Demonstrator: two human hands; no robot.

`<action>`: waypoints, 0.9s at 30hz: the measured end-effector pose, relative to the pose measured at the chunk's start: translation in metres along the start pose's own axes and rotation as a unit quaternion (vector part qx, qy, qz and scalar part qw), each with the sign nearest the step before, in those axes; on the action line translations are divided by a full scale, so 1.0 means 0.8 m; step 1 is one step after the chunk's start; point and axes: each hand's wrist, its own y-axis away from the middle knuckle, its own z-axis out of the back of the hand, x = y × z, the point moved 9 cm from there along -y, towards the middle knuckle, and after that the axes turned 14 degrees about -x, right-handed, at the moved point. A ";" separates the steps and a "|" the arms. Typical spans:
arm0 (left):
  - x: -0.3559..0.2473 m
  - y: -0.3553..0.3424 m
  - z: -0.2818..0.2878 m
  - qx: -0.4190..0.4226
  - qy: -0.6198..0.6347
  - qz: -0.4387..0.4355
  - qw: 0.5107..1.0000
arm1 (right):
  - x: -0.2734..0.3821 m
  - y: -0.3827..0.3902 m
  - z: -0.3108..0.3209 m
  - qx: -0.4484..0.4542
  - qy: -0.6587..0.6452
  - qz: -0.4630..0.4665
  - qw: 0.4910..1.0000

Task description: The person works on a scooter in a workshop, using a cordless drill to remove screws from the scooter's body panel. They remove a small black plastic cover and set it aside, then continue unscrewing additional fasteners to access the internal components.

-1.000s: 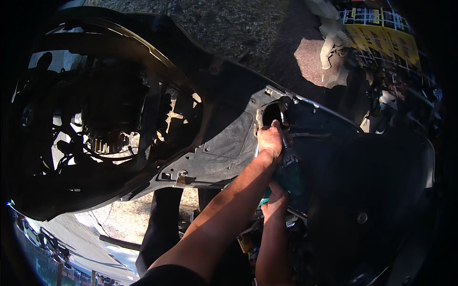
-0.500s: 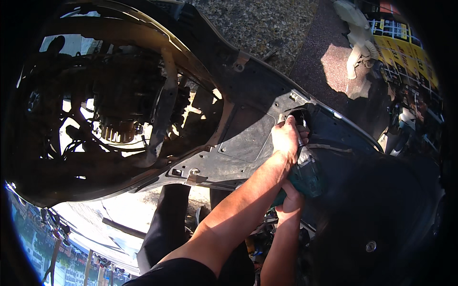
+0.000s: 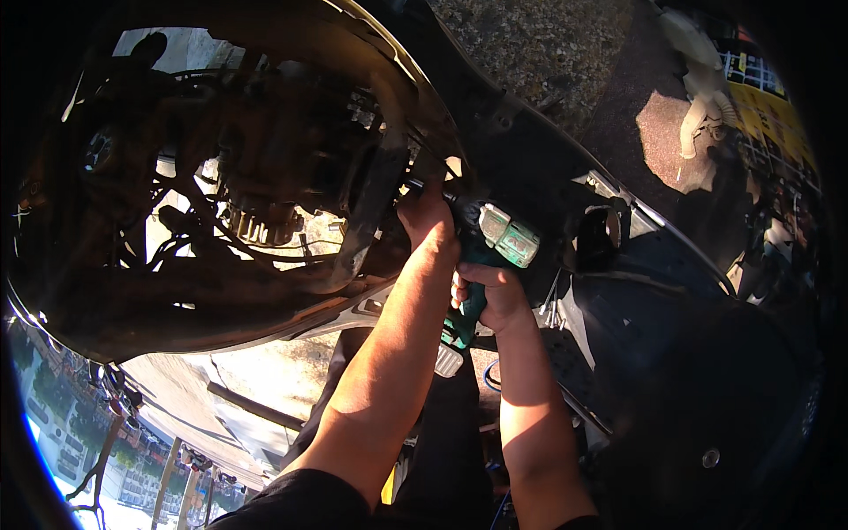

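Observation:
My right hand [image 3: 495, 296] is wrapped round the handle of a green cordless impact driver [image 3: 508, 237] with a grey rear end; its base [image 3: 449, 360] hangs below. Ahead of it, my left hand [image 3: 426, 216] is closed round a dark shaft [image 3: 413, 185] at the tool's front. Part of that shaft is hidden by the fingers and shadow. Both hands are over the black body panel [image 3: 530, 132] of a vehicle, where it meets the large opening. The tip of the shaft points toward the opening's edge; whether it touches anything I cannot tell.
Inside the opening at the left sits dark machinery [image 3: 256, 221] with hoses and cables. A round hole [image 3: 599, 231] with a raised rim lies in the panel right of the tool. Several thin metal rods [image 3: 554, 305] are below it. Beyond the panel are a pale curved part [image 3: 698, 124] and yellow packaging [image 3: 764, 119].
Both hands and the driver have moved left, away from the round hole, to the edge of the large opening. The view has shifted, and the tool's body now shows more fully.

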 end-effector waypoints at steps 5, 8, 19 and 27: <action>0.013 0.004 0.001 0.033 0.079 0.053 0.995 | -0.005 0.003 0.005 -0.043 0.017 -0.021 0.999; 0.020 0.005 0.001 0.043 0.101 0.100 0.989 | -0.003 0.004 0.004 -0.064 0.050 0.032 0.996; 0.018 0.024 -0.024 0.136 0.370 0.289 0.872 | -0.005 0.012 -0.006 0.012 0.039 0.024 0.999; 0.020 0.022 -0.031 0.199 0.394 0.279 0.853 | -0.005 0.008 0.008 -0.007 0.012 -0.019 1.000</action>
